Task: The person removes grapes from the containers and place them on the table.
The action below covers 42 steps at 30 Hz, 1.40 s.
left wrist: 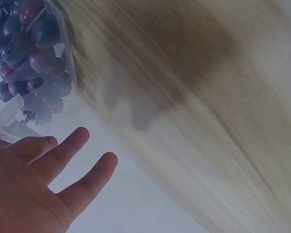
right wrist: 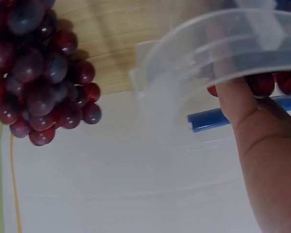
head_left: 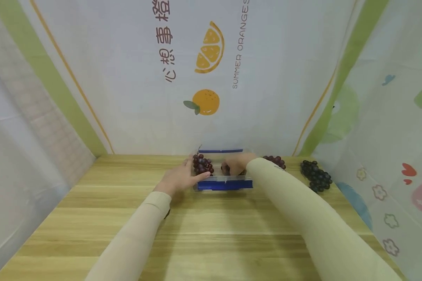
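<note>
A clear plastic container with blue clip edges stands near the back edge of the table. Inside its left end lies a bunch of dark red grapes, also seen through the wall in the left wrist view. My left hand holds the container's left end, thumb over the rim; several fingers stretch outside, apart from the wall. My right hand reaches into the right half, fingers curled round dark grapes, mostly hidden. Red grapes show beyond the fingers in the right wrist view.
Right of the container lies another red grape bunch, partly behind my right sleeve. A black grape bunch lies near the right edge of the wooden table. A printed white cloth rises behind the table.
</note>
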{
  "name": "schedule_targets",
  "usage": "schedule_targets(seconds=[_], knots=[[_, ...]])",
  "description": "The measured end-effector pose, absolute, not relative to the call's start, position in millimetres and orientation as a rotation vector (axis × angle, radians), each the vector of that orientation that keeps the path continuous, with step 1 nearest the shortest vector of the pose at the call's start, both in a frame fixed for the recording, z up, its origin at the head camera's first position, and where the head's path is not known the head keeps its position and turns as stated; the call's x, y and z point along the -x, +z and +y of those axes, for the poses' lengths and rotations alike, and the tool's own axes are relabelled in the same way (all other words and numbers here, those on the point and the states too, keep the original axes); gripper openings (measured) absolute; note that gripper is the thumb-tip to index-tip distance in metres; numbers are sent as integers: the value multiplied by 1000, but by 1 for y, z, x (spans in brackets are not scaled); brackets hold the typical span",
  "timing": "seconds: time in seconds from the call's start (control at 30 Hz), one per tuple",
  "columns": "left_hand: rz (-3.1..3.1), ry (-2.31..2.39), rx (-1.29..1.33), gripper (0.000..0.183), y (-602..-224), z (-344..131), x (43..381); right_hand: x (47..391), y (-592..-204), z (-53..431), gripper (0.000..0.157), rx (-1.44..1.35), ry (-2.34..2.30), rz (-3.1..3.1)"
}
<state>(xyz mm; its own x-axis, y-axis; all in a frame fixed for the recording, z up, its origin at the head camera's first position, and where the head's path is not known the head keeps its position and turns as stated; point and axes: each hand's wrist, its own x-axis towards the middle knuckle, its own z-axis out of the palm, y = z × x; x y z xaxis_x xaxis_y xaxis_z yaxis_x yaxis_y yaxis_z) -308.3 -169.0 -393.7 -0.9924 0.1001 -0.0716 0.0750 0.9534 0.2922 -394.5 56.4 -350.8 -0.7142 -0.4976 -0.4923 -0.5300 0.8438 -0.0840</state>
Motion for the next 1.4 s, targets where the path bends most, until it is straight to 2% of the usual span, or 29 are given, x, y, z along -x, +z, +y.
schedule_targets(seconds=[0.13,0.33,0.57,0.9,1.4], knots=[[3021,420,-132,124,-392,-170,308,396,-350,61,23,798,118,2550],[3016,405,-133,128,-391,-170,308,394,-345,61,16,719,119,2575],[3015,417,-130,127,-394,-171,307,391,-335,57,29,707,121,2542],[3027,404,-145,127,-394,-172,309,389,-332,51,21,774,109,2522],[3019,413,-138,126,-395,-172,311,385,-315,48,34,822,97,2505]])
